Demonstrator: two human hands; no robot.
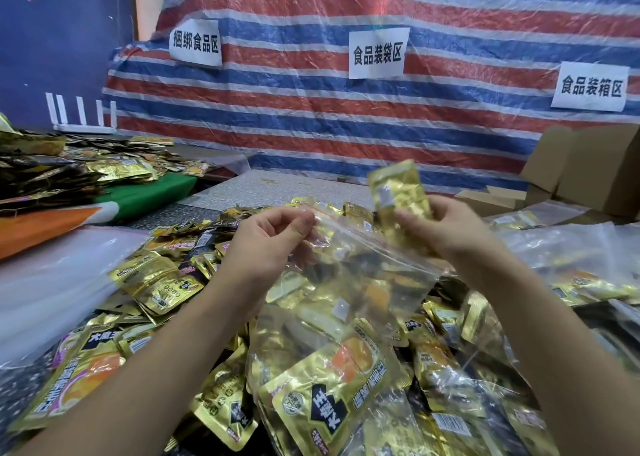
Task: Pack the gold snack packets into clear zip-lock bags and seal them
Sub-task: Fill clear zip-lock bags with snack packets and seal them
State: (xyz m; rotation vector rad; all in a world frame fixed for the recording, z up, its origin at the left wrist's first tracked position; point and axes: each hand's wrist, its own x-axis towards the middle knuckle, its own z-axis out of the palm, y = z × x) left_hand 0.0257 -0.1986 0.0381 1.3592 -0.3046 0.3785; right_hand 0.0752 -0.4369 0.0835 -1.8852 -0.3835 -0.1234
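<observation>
Currently, the left hand (273,239) has its fingers curled, with thumb and forefinger pinching the left end of the mouth of a clear bag (349,282). The right hand (446,228) is curled around the lower part of a gold packet (398,192), which stands upright above the right end of the bag mouth, its lower end at the opening. The bag is held up over the middle of the table (242,185), mouth at the far end with a red zip strip along it, and hangs toward the near edge. It is transparent and creased, and several gold packets show through it. A loose pile (162,282) of gold packets covers the table beneath and to both sides. Cartons (585,168) stand at far right.
</observation>
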